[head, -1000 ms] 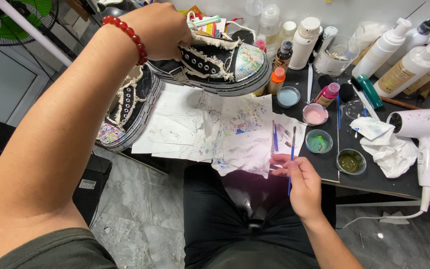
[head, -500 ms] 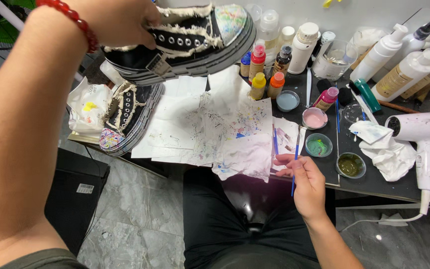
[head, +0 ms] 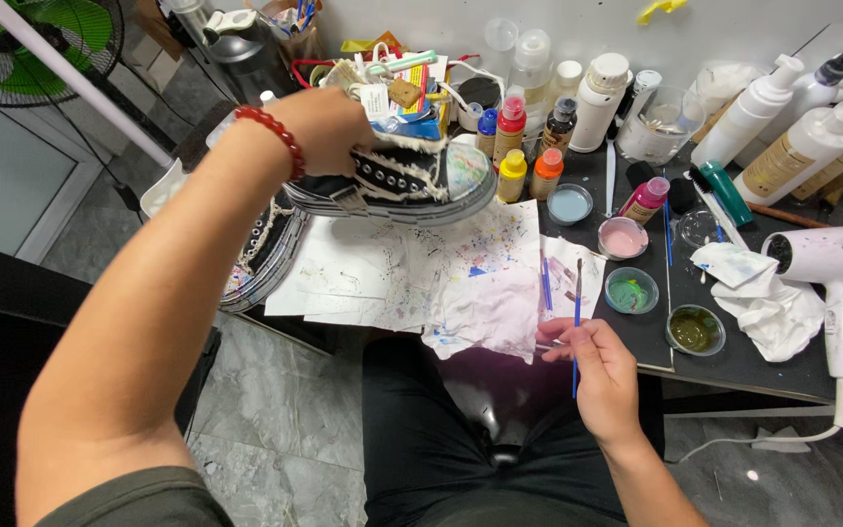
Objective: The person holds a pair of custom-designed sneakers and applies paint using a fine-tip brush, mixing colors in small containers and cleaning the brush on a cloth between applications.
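Observation:
My left hand [head: 319, 127], with a red bead bracelet at the wrist, grips a black sneaker [head: 402, 181] with a frayed white edge and a painted toe, held in the air over the paint-spattered paper [head: 392, 283]. My right hand [head: 597, 371] sits near the table's front edge and pinches a thin blue paintbrush [head: 577, 312], tip pointing up and away from me. A second black sneaker [head: 265, 259] lies at the left end of the paper, partly hidden by my left forearm.
Small paint bottles [head: 524, 161], white squeeze bottles [head: 792, 137] and little cups of blue, pink, green and olive paint [head: 631, 290] crowd the black table. A pink hair dryer [head: 831, 268] and crumpled tissue [head: 763, 298] lie at right. A green fan [head: 31, 49] stands at far left.
My left hand has lowered the sneaker and brought it rightward, over the paper. My right hand has stayed near the table edge with the brush, turning it slightly.

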